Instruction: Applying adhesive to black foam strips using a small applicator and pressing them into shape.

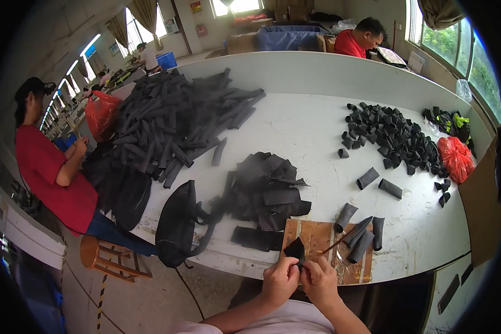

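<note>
Close to the table's near edge, my left hand (280, 278) and my right hand (319, 278) are side by side, fingers pinched together. Between them they grip a small black fabric piece (295, 249), its pointed part standing up above the fingertips. Under and behind it lies a brown wooden board (310, 229) with shiny, stained patches. Several dark grey fabric tubes (362, 247) rest on the board's right side. A thin brown stick (338, 240) slants between them and my right hand; its ends are hard to make out.
A big heap of long dark tubes (156, 119) covers the table's far left. Flat black pieces (267, 189) are stacked mid-table, beside a black bag (177, 225). Short tubes (392, 136) and a red plastic bag (455, 158) lie right. A person in red (53, 161) stands left, near a wooden stool (114, 257).
</note>
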A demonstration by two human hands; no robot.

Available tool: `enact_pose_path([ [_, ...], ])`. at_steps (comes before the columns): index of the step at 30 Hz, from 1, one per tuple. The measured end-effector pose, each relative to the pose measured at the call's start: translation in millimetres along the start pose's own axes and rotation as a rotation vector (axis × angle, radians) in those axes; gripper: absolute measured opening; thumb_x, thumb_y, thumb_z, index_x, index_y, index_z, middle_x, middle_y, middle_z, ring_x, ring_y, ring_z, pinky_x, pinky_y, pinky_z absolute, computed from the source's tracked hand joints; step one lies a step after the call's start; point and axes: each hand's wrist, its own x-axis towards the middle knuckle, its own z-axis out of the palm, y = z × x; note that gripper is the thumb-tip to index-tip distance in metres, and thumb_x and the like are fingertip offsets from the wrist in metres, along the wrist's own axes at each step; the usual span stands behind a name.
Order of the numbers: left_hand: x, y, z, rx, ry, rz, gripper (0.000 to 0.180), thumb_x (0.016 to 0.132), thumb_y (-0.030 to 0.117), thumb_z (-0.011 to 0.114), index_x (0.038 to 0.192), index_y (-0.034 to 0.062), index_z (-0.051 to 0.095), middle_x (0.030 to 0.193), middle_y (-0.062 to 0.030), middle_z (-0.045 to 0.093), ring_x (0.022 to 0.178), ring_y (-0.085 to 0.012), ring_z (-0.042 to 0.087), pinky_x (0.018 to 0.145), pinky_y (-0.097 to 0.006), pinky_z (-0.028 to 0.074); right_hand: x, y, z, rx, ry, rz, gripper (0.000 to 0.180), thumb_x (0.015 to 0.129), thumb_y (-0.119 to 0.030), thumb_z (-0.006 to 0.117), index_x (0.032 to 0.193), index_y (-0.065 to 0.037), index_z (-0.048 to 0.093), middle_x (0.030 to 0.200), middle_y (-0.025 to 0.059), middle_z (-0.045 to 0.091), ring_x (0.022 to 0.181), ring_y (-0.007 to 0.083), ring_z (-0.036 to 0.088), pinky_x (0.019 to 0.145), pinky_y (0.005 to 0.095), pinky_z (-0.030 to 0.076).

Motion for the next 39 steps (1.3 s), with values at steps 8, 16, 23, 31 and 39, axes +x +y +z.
enact_pose_path([
  [8,22,-15,-21,-1.312,-0.477,-0.798,0.015,0.074,-0.004,0.056,0.087,0.0027,0.051,0.066,0.0014,0.049,0.043,-0.0023,0.033,0.039,-0.016,0.025,-9,22,14,0.784,0.114,0.476,0.004,0.069,0.002,0.062,0.069,0.0,0.058,0.063,0.002,0.05,0.053,0.0098,0.047,0.046,0.0224,0.037],
  [16,25,-7,-1,-0.386,-0.064,-0.403,0.014,0.069,-0.006,0.054,0.081,-0.0009,0.055,0.066,-0.0041,0.058,0.055,-0.0074,0.054,0.05,-0.023,0.043,3,18,6,1.749,-0.252,0.909,0.011,0.08,-0.014,0.061,0.078,-0.006,0.054,0.063,-0.0023,0.047,0.056,0.0071,0.039,0.051,0.0214,0.032],
  [23,30,2,-9,-0.823,-0.293,-0.535,0.027,0.069,-0.012,0.047,0.094,-0.0019,0.05,0.072,-0.0069,0.055,0.046,-0.0034,0.042,0.038,-0.017,0.03,-2,25,-7,1.393,-0.14,0.742,0.013,0.083,-0.016,0.058,0.075,-0.007,0.054,0.068,-0.0034,0.051,0.063,0.0057,0.045,0.059,0.0192,0.036],
  [31,34,25,-18,-1.451,-0.749,-0.662,0.039,0.071,-0.012,0.05,0.107,0.0013,0.046,0.081,-0.0076,0.056,0.05,-0.0053,0.043,0.041,-0.018,0.032,1,19,-25,1.227,0.07,0.183,0.009,0.078,-0.008,0.062,0.073,-0.004,0.056,0.095,0.0084,0.051,0.088,0.0147,0.05,0.075,0.0278,0.041],
  [39,15,22,21,-0.464,-0.084,-0.064,0.012,0.081,-0.003,0.053,0.093,-0.0018,0.054,0.081,-0.006,0.057,0.054,-0.005,0.049,0.045,-0.018,0.04,4,11,-32,0.457,0.169,0.097,0.006,0.076,-0.005,0.059,0.076,-0.002,0.053,0.077,0.0128,0.055,0.066,0.0252,0.056,0.057,0.0287,0.043],
])
